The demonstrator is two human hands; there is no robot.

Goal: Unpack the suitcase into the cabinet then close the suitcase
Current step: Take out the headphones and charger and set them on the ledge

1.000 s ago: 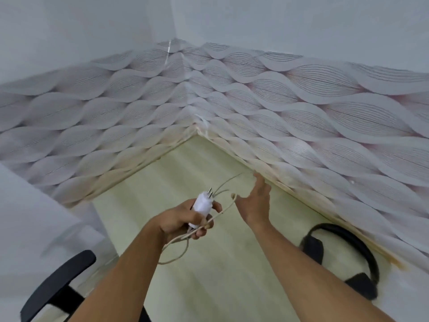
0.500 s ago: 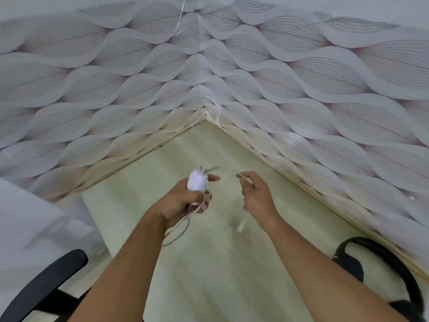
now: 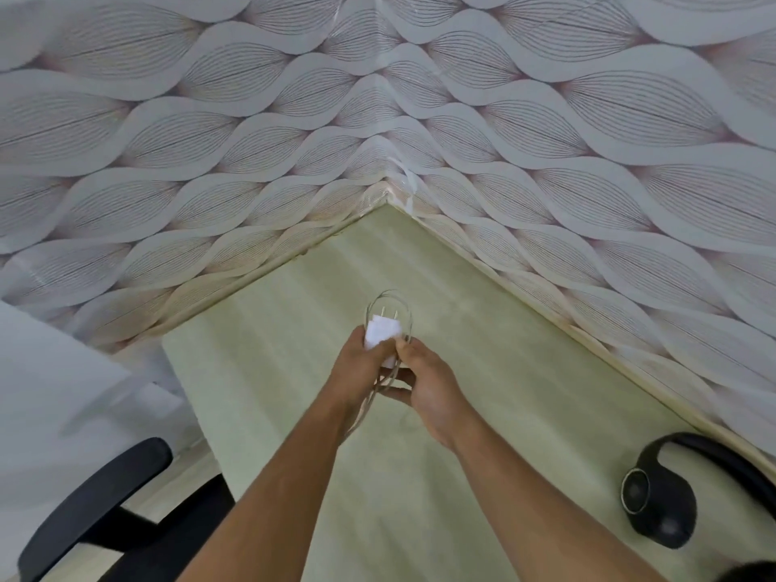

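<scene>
Charger (image 3: 380, 331) clamped in left hand (image 3: 361, 365), cable (image 3: 388, 300) loop pinched by right hand (image 3: 428, 386); headphones (image 3: 688, 493) at 4 o'clock. Risk: coil springing loose if pinch slackens.

Corner of two walls (image 3: 567, 132) papered with pale wavy leaf shapes, finely lined. Pale greenish wood-grain desk (image 3: 294, 338) set into that corner. Black chair armrest (image 3: 92, 493) at lower left, below the desk edge. Soft, even light, no hard shadows.
</scene>
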